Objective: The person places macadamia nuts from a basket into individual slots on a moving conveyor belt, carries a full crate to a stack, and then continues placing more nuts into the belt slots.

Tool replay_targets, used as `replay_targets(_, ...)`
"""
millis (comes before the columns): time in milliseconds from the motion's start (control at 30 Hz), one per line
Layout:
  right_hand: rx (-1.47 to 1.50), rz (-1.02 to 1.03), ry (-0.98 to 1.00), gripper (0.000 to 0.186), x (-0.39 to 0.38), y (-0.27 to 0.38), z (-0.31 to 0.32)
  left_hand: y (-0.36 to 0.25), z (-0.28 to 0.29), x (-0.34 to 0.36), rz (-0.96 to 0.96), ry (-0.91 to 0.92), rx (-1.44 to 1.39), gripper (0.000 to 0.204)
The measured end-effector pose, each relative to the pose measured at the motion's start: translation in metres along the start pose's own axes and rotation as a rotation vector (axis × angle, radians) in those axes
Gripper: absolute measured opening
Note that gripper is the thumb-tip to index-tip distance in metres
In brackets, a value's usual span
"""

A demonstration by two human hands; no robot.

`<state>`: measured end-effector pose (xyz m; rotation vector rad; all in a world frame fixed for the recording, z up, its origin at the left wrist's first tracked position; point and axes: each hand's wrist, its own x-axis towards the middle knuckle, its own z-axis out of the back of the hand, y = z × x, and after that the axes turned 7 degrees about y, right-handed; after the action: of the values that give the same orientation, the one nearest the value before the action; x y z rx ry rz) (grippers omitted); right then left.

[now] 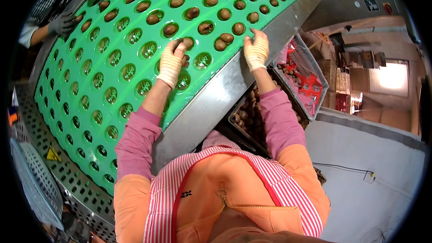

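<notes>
A green plastic film (148, 91) with rows of oval pockets runs across a metal-edged machine, and brown eggs (224, 14) sit in many of the pockets. My left hand (171, 63), in a pale striped glove with bare fingertips, curls around a brown egg (188, 43) over the film. Another egg (186, 60) shows partly beneath that hand. My right hand (256, 51), gloved alike, is at the film's near right edge by the metal rail (211, 96). Its thumb and fingers are apart with nothing visible between them. Two eggs (220, 45) lie close together between my hands.
Below my right arm stands a dark crate of brown eggs (245, 116). Beside it is a grey bin (321, 78) with red packaging and eggs. Across the film, a co-worker's grey-gloved hands (65, 24) reach in. A blue perforated basket (38, 184) is at lower left.
</notes>
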<state>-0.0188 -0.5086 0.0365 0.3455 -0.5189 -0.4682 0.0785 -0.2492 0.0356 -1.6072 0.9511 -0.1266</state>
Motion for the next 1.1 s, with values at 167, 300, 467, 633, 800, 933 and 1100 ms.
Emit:
replay_targets(167, -0.182, -0.007, 0.109, 0.039, -0.023, -0.045, 0.007, 0.042, -0.052, 0.053, -0.711, 0.049, 1.153, 0.043)
replay_targets(300, -0.309, -0.065, 0.083, 0.034, -0.035, -0.047, -0.01, 0.043, -0.075, 0.082, -0.827, 0.055, 1.469, 0.042)
replay_targets(467, -0.302, -0.079, 0.101, 0.035, -0.033, -0.039, -0.013, -0.024, -0.076, 0.144, -0.717, -0.252, 1.345, 0.039)
replay_targets(633, -0.292, -0.109, 0.126, 0.034, -0.036, -0.049, -0.01, -0.024, -0.094, 0.198, -0.414, -0.176, 1.691, 0.025)
replay_targets(800, -0.296, -0.082, 0.099, 0.034, -0.035, -0.046, -0.014, -0.033, -0.101, 0.19, -0.418, -0.253, 0.713, 0.042)
replay_targets(933, -0.197, -0.114, 0.111, 0.034, -0.035, -0.051, -0.015, -0.043, -0.195, 0.189, -0.798, 0.177, 0.799, 0.054)
replay_targets(1100, -0.205, -0.108, 0.099, 0.035, -0.039, -0.057, -0.015, -0.034, -0.176, 0.205, -0.606, 0.194, 1.332, 0.051)
